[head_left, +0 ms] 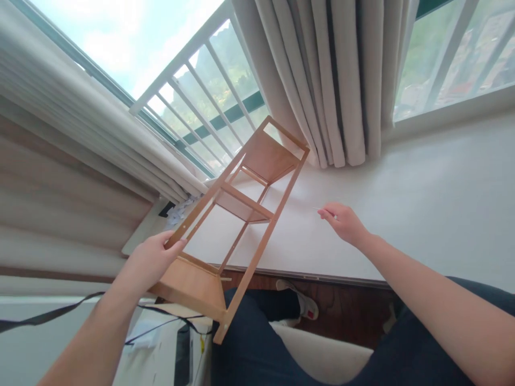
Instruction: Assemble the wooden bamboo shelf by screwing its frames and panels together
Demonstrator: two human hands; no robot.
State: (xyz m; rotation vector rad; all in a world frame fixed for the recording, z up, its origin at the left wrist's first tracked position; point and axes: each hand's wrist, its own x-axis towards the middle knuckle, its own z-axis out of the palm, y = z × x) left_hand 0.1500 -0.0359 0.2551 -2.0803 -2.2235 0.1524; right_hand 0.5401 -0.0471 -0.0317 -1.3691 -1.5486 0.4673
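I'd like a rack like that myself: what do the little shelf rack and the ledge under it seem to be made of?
The shelf rack looks like light wood, possibly bamboo: warm tan colour, slim square rails, flat boards, smooth matte finish. The left hand grips its lower end. The ledge looks like a smooth white slab, perhaps stone or laminate; its pale, even surface leaves that open.
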